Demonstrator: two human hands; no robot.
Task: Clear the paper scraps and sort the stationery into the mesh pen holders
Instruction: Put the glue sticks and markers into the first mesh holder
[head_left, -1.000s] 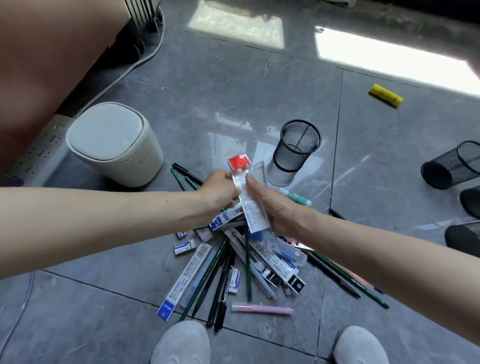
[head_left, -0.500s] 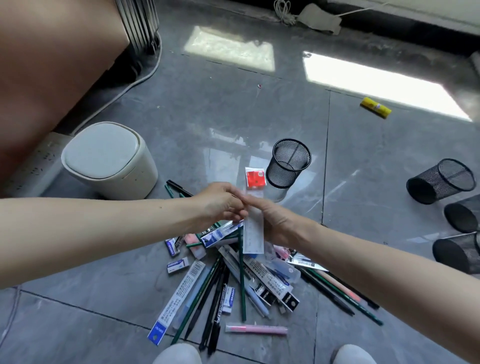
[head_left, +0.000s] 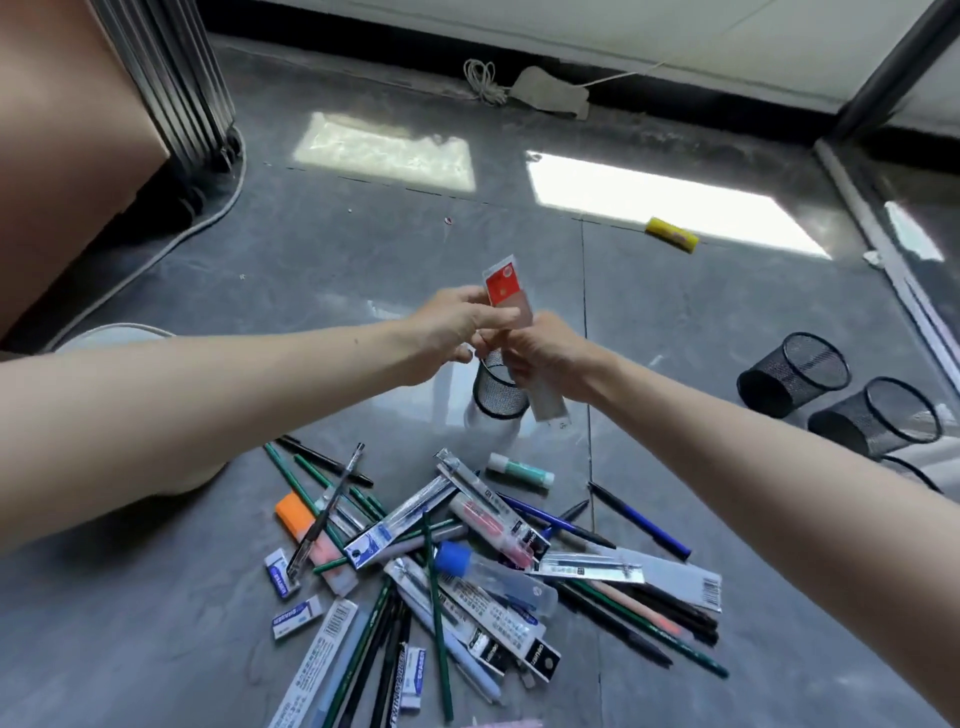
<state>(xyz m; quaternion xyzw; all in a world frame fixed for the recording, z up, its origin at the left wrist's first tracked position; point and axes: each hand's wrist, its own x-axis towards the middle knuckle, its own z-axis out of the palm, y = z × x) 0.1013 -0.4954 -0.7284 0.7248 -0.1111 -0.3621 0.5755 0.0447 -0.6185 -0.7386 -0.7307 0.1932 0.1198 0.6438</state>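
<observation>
Over mesh holder (head_left: 498, 400), packet (head_left: 503, 286) in left hand (head_left: 447, 327), right hand (head_left: 550, 358) fingers (head_left: 511, 344)

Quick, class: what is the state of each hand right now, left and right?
Left hand: closed, pinching the red-topped packet near its top.
Right hand: closed, gripping the same packet lower down.
</observation>
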